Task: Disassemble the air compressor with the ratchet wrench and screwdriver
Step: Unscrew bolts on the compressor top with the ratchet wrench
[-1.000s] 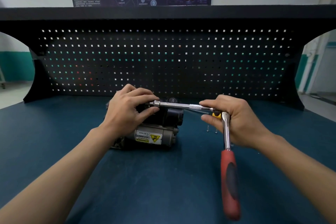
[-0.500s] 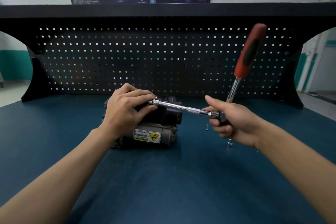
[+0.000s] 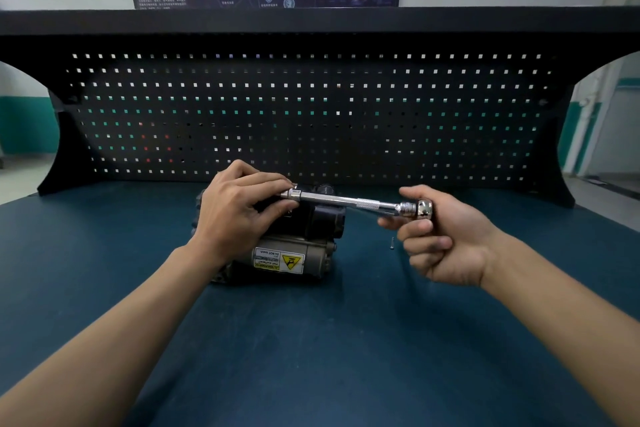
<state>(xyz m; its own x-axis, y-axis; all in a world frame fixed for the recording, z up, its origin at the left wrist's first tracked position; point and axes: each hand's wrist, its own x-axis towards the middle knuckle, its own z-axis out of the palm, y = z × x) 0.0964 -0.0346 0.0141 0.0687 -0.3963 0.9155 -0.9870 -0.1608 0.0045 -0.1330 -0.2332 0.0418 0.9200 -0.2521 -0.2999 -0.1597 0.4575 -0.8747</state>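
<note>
The bench (image 3: 104,288) ran wide and dark blue under a black pegboard (image 3: 311,107), and the compressor (image 3: 304,236) sat on it at centre, close to the pegboard's foot, its yellow warning label facing the camera.

What had changed was the wrench (image 3: 349,200). A second before, its red handle hung down toward the camera; half a second before, it stood up over the right hand; now the handle was out of sight behind that hand, and only the chrome head and the long extension bar showed. The bar had kept its line into the compressor's top throughout. That reads as ratcheting strokes on a fastener, so the loosening was probably under way and not yet finished.

The left hand (image 3: 239,211) lay over the compressor's upper left, fingers curled narrow, thumb and forefinger steadying the far tip of the bar where it met the housing. The right hand (image 3: 440,239) was closed around the wrench just below its head, fingers folded in.

One small screw (image 3: 391,243) lay loose on the bench between the compressor and the right hand, so at least one fastener seemed to be out already.
</note>
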